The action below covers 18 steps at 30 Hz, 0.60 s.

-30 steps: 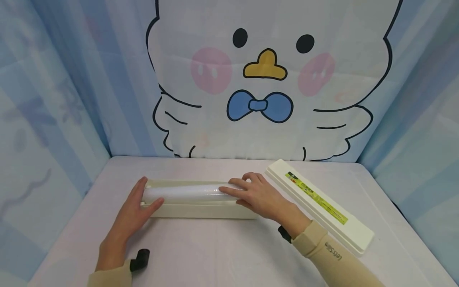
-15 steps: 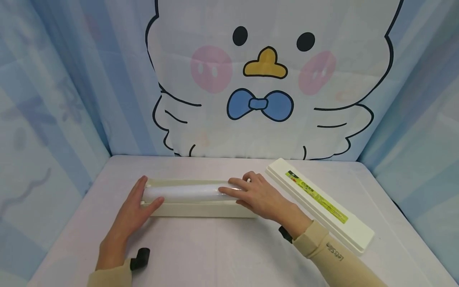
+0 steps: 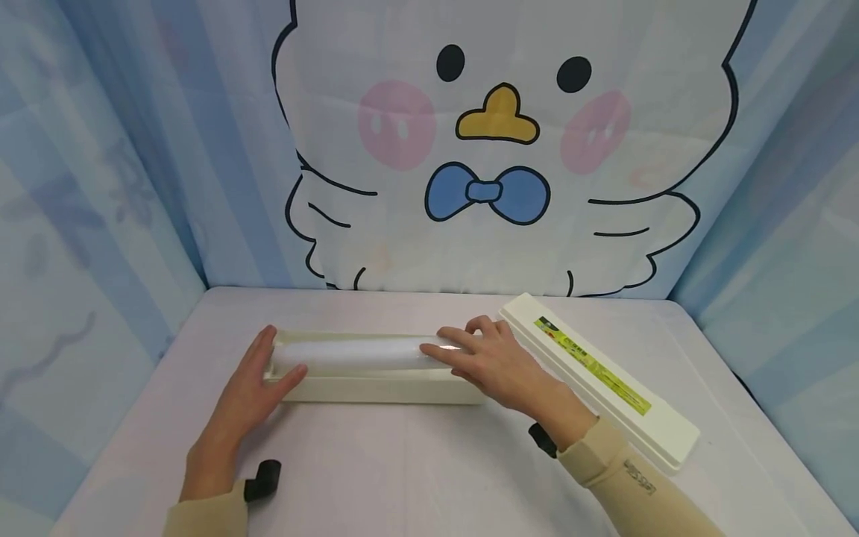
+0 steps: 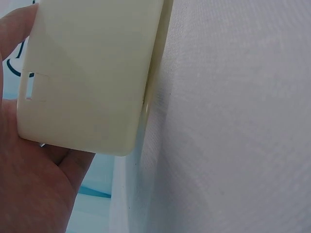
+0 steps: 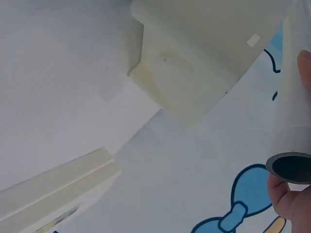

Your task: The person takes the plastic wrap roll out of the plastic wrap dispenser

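Observation:
A long cream box (image 3: 382, 391) lies across the table with a whitish, shiny roll of cling film (image 3: 356, 353) in its opening. My left hand (image 3: 251, 391) grips the box's left end, thumb at the front edge and fingers behind. In the left wrist view, that hand (image 4: 29, 189) is around the underside of the box (image 4: 87, 82). My right hand (image 3: 496, 369) holds the roll's right end from above. Seen from the right wrist, the roll (image 5: 294, 116) shows its hollow, dark core, and its end stands out of the box (image 5: 204, 53) between thumb and fingers.
A matching cream lid (image 3: 590, 380) with a yellow-green label lies slanted on the table (image 3: 376, 470) at the right, just behind my right forearm. Behind the table hangs a cartoon-printed cloth (image 3: 403, 246), with blue curtains (image 3: 80, 224) on both sides.
My right hand has shifted slightly right, and the roll has moved a little right with it. The left hand keeps its grip on the box. The head view has tilted slightly down.

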Motion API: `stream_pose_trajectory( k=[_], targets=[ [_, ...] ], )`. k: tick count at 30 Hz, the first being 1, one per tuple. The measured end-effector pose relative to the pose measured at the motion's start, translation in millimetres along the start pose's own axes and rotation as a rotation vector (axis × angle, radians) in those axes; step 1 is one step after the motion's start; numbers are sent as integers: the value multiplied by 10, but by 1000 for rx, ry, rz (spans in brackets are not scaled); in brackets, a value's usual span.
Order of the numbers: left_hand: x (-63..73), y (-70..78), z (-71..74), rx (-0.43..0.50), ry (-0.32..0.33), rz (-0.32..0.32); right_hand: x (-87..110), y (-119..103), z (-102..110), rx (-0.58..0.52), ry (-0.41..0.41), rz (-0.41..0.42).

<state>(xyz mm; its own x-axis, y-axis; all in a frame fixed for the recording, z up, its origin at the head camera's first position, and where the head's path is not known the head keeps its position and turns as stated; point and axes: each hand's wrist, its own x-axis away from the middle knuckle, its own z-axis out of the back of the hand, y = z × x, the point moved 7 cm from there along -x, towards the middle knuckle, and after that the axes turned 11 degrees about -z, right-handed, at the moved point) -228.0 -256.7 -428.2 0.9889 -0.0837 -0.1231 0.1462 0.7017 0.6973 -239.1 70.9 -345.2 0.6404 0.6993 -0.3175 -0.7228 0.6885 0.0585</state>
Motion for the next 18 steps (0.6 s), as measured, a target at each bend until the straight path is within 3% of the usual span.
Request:
stream_pose_trajectory(
  k=[18],
  targets=[
    [-12,6,10,15,8,-54,232,238,230,80,68,-69]
  ],
)
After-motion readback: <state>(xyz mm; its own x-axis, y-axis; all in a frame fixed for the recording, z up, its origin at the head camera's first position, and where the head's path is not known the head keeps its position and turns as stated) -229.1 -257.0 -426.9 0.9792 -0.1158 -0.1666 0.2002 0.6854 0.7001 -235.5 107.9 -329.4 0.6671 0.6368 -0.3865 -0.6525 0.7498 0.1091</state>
